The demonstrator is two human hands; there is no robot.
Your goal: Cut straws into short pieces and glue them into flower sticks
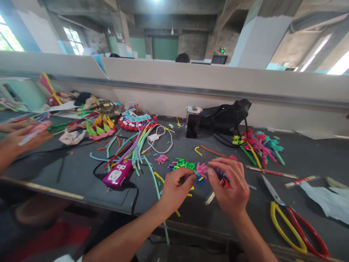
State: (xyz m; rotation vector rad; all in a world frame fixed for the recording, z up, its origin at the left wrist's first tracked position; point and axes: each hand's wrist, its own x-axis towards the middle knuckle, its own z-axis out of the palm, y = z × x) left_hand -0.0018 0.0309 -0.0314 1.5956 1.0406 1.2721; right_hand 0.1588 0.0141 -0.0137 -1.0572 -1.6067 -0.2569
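Note:
My left hand [176, 187] pinches a small pink pipe-cleaner flower [202, 169] at its lower left, where a bit of blue shows. On the flower's other side is my right hand [231, 182], its fingers apart and curved and its thumb tip close to the petals. I cannot tell whether the thumb touches them. Behind and below both hands lie short cut pipe-cleaner pieces [188, 163], mostly green with some blue and yellow. Partly hidden by my right hand is a red and dark tool [225, 182]. A second pink flower [161, 159] rests to the left of the pieces.
Large scissors [283, 205] with yellow and red handles lie at the right. Finished-looking pipe-cleaner flowers [261, 143], a black bag [226, 118] and a phone [193, 126] stand farther back. At left are a purple box [117, 176] and a co-worker's hand [29, 136].

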